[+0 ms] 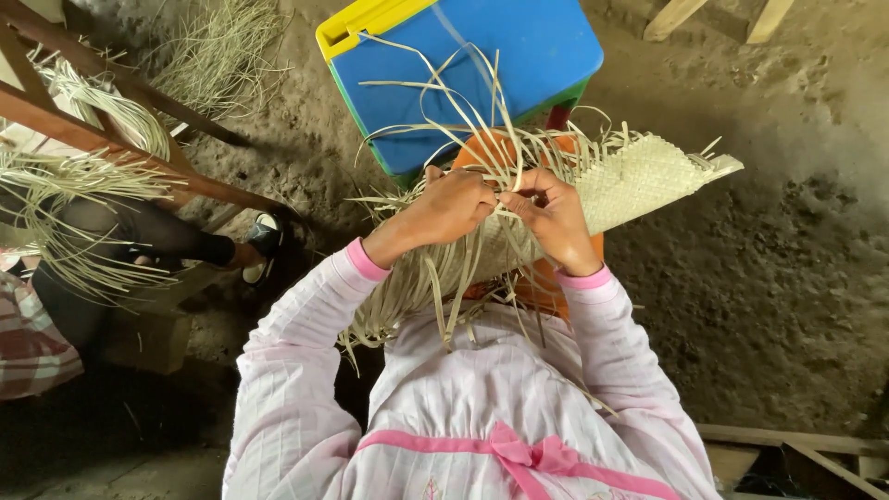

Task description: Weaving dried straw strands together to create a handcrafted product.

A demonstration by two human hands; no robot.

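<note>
A pale woven straw mat (pixel 639 176) lies across an orange stool (pixel 542 278) in front of me, its finished part reaching to the right. Loose straw strips (pixel 435 102) stick up and out from its unwoven edge, and more hang down toward my lap. My left hand (pixel 449 208) pinches strips at that edge. My right hand (pixel 556 218) meets it from the right, fingers closed on the same strips. Both arms wear pink-striped sleeves.
A blue plastic table with a yellow and green rim (pixel 482 65) stands just beyond the mat. At the left, another person's dark-clad leg and shoe (pixel 264 236) rest under wooden bars (pixel 120 148) draped with straw. Bare dirt floor (pixel 769 278) is on the right.
</note>
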